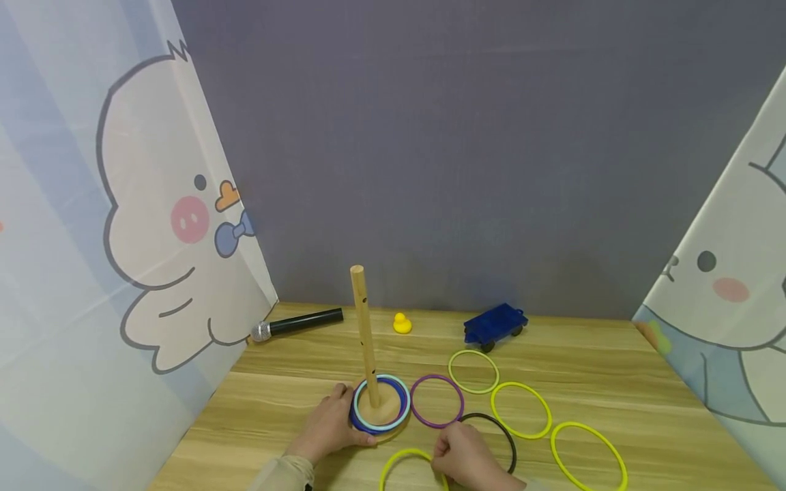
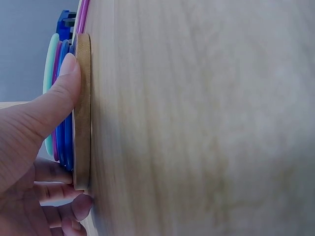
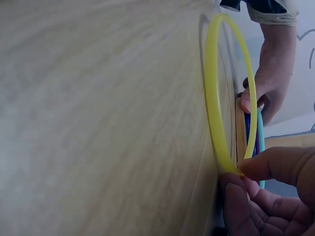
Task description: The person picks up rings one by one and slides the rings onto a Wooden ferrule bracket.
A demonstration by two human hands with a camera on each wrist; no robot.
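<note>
A wooden ring-toss stand (image 1: 365,334) has an upright peg on a round base (image 2: 83,118). Stacked around its peg are a light-blue ring (image 2: 50,73), a purple ring and several dark-blue rings. My left hand (image 1: 329,424) grips the stand by its left side, thumb across the rings and base edge, the other fingers round the far side. Near the front edge, my right hand (image 1: 465,455) pinches a yellow ring (image 3: 212,83) between thumb and fingers. This ring is tilted slightly off the tabletop in the right wrist view; part of it is cut off in the head view.
Right of the stand lie a purple ring (image 1: 437,376), a black ring (image 1: 513,447), a pale-yellow ring (image 1: 473,352) and two yellow rings (image 1: 520,384). Farther back are a microphone (image 1: 307,322), a yellow duck (image 1: 402,324) and a blue toy cart (image 1: 496,323). Printed cloth walls flank the table.
</note>
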